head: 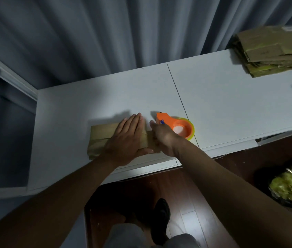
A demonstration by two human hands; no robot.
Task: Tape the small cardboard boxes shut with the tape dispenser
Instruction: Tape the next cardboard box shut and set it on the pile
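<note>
Head view, single frame, dim light. A small cardboard box (102, 138) is seen lying flat on the white table (231, 104), near the front edge, left of the table's centre seam.

L hand (127, 138): laid palm-down on the box top, fingers straight and held together, pointing away from the person; thumb runs along the box's near edge. Box is pressed down, not gripped.

R hand (163, 135): placed at the box's right end, just beside the L hand. Back of hand faces the camera; fingers are hidden beneath it, so grip cannot be told. Thumb tip is seen reaching toward the dispenser head.

Tape dispenser (177, 127): orange body w/ yellowish tape roll, lying on the table directly right of the box, touching or nearly touching the R hand. Whether it is held cannot be told.

Other items noted: stack of flattened cardboard (274, 51) at far right corner of table; grey curtain (106, 33) behind table; dark bag w/ yellow-green contents (290, 190) on wood floor (186, 185) at right; black shoe (161, 215) below.
</note>
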